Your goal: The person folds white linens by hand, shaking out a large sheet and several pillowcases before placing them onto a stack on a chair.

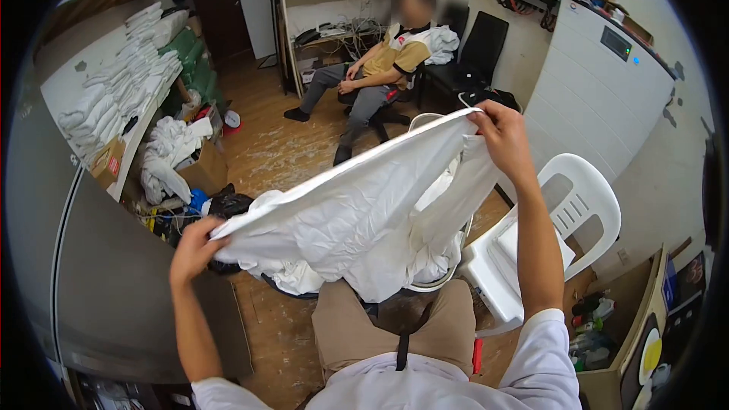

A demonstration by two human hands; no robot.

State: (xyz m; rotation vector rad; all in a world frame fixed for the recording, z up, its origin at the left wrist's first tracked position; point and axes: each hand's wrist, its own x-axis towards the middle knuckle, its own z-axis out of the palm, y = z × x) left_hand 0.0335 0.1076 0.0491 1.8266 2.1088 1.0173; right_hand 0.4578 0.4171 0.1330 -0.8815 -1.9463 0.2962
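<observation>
A white cloth [334, 216], which looks like a sheet, is stretched between my two hands with its top edge pulled taut and slanting up to the right. My left hand [196, 249] pinches its left end, low on that side. Higher up, my right hand [501, 135] grips the other end between thumb and fingers. The fabric hangs in wrinkled folds above my lap. Below it, a heap of white linen [292, 276] shows, partly hidden by the cloth. A round white tub [453, 277] holds more white fabric beside my knee.
To the right stands a white plastic chair [581, 216] with folded white cloth [510, 258] on its seat. Stacked white linen [114, 99] fills a shelf on the left. A person [387, 61] sits ahead. A grey metal cabinet [129, 273] stands close on my left.
</observation>
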